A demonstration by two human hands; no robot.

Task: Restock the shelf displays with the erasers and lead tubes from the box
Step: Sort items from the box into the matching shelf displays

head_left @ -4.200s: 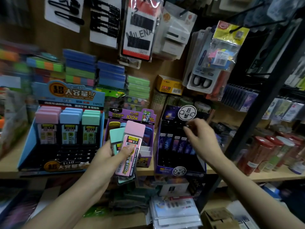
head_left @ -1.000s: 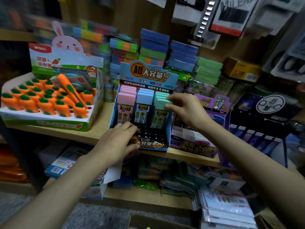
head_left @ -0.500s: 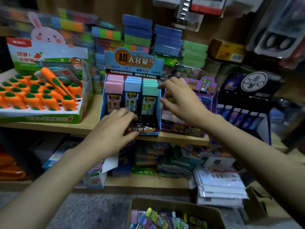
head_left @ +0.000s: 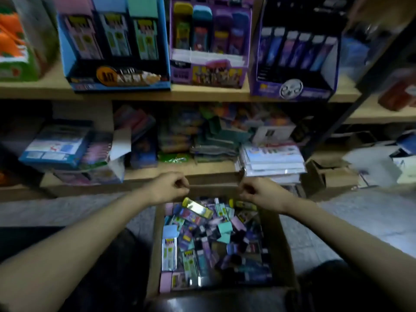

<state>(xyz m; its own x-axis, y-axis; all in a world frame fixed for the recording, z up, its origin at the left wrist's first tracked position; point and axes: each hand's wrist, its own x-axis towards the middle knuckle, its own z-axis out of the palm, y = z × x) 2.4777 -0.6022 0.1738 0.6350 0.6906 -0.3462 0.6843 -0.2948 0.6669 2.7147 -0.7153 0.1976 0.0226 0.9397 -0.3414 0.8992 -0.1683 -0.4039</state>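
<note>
My left hand (head_left: 169,187) has come off the front of the blue display (head_left: 67,48) and dropped to the far left corner of the box (head_left: 280,246) on the floor. Its fingers are curled in against the thumb. It is too blurred to say whether they pinch the rim or hold nothing. My head has tipped down with it, so the box now fills the near middle of my view. It is heaped with erasers and lead tubes (head_left: 211,239), pink, teal and purple, lying every way. My right hand (head_left: 258,192) has left the green tubes in the display and hangs at the far right corner of the box. It is curled the same way, and I cannot tell its grip either. I take it that the last handful is placed and the next pick is due. With the box this full, most of the restocking is still ahead.

Above, the wooden shelf (head_left: 202,93) carries the carrot carton (head_left: 15,55) at the left, then the blue display, a purple display (head_left: 209,73) and a dark display (head_left: 292,86). The lower shelf (head_left: 180,171) holds loose packs and cartons. Grey floor (head_left: 56,210) lies either side of the box.
</note>
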